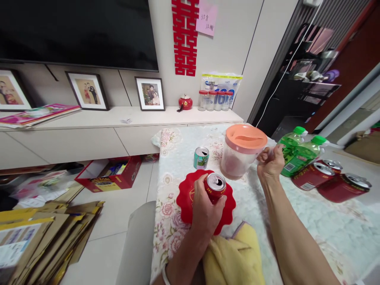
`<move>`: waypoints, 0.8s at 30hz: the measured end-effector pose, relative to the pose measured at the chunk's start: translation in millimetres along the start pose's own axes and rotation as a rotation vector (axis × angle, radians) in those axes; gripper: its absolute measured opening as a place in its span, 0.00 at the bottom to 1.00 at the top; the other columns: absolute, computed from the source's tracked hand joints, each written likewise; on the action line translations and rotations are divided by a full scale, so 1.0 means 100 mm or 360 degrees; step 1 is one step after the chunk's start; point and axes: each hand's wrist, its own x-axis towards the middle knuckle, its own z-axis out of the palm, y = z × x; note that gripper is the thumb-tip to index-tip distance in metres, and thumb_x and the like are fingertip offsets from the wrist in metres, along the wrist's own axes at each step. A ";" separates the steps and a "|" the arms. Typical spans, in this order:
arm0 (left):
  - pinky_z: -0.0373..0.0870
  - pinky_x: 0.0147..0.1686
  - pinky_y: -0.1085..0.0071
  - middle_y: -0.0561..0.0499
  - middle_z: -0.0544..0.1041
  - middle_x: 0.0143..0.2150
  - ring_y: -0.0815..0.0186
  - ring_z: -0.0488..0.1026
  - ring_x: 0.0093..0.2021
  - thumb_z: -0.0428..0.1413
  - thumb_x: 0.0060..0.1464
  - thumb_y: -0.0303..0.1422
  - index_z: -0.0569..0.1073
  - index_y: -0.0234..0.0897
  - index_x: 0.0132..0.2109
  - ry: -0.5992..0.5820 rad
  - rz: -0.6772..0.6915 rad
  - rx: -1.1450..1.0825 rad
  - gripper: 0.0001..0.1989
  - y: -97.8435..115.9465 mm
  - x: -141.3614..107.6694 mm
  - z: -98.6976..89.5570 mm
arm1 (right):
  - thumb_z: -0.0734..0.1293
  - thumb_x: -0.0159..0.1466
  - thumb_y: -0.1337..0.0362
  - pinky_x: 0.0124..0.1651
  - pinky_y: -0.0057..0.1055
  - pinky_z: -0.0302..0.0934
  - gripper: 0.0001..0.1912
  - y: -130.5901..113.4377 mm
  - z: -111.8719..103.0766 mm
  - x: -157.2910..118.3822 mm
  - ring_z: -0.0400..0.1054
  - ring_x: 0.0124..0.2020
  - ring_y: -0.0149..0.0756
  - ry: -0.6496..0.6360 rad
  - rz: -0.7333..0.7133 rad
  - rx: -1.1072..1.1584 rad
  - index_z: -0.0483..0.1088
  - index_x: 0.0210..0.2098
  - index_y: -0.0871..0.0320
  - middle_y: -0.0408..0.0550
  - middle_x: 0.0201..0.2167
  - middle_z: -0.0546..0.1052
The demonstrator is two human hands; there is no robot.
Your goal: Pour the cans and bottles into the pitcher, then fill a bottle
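Observation:
An opened red drink can [215,186] is gripped in my left hand [206,209], its fingers wrapped round the can. Below it lies a red scalloped plate [184,198]. My right hand [271,160] is closed at the handle side of a clear plastic pitcher [234,163], which stands on the table; the handle itself is mostly hidden by the fingers. An orange lid [246,137] covers the pitcher. A small opened teal can [201,158] stands behind the plate. Close to my left forearm lies a crumpled yellow cloth [237,257].
Two green-capped bottles [299,154] and several red cans [314,174] stand on the right. A floral tablecloth [169,186] covers the table. Beyond it is a white cabinet [124,118] with framed photos and jars. Flattened cardboard [59,241] and a red box [109,178] are on the floor.

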 end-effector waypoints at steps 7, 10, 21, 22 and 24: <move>0.72 0.59 0.44 0.42 0.76 0.56 0.49 0.75 0.58 0.64 0.44 0.25 0.66 0.40 0.59 0.0036 0.0056 0.0035 0.34 -0.03 0.00 0.02 | 0.73 0.57 0.39 0.20 0.20 0.46 0.32 0.04 -0.04 0.04 0.50 0.18 0.21 -0.0037 0.0038 -0.0083 0.54 0.27 0.56 0.34 0.21 0.63; 0.72 0.60 0.45 0.43 0.76 0.56 0.49 0.75 0.58 0.64 0.44 0.25 0.66 0.41 0.59 0.0038 0.0043 0.0055 0.34 -0.03 0.00 0.02 | 0.72 0.56 0.36 0.23 0.22 0.54 0.32 0.02 -0.08 0.06 0.56 0.20 0.23 -0.0053 0.0072 -0.0207 0.59 0.28 0.56 0.36 0.22 0.66; 0.71 0.61 0.47 0.42 0.76 0.56 0.50 0.75 0.59 0.66 0.44 0.25 0.66 0.40 0.58 0.0004 0.0012 0.0099 0.33 -0.02 0.04 -0.01 | 0.81 0.50 0.53 0.37 0.31 0.65 0.19 -0.97 -0.52 -0.88 0.70 0.33 0.36 -0.0578 0.0182 -0.1035 0.79 0.35 0.59 0.47 0.31 0.78; 0.71 0.61 0.48 0.42 0.76 0.56 0.50 0.75 0.59 0.66 0.44 0.26 0.66 0.40 0.58 0.0000 0.0008 0.0089 0.33 -0.02 0.04 -0.01 | 0.77 0.59 0.53 0.40 0.32 0.67 0.15 -1.10 -0.49 -1.10 0.71 0.35 0.37 -0.1075 0.0258 -0.1209 0.80 0.39 0.57 0.47 0.34 0.78; 0.71 0.62 0.48 0.42 0.76 0.56 0.49 0.75 0.60 0.66 0.44 0.26 0.66 0.40 0.58 -0.0006 -0.0005 0.0070 0.34 -0.02 0.05 -0.01 | 0.69 0.68 0.57 0.48 0.34 0.68 0.11 -1.27 -0.40 -1.53 0.72 0.44 0.39 -0.1794 0.0302 -0.1407 0.79 0.46 0.54 0.48 0.43 0.78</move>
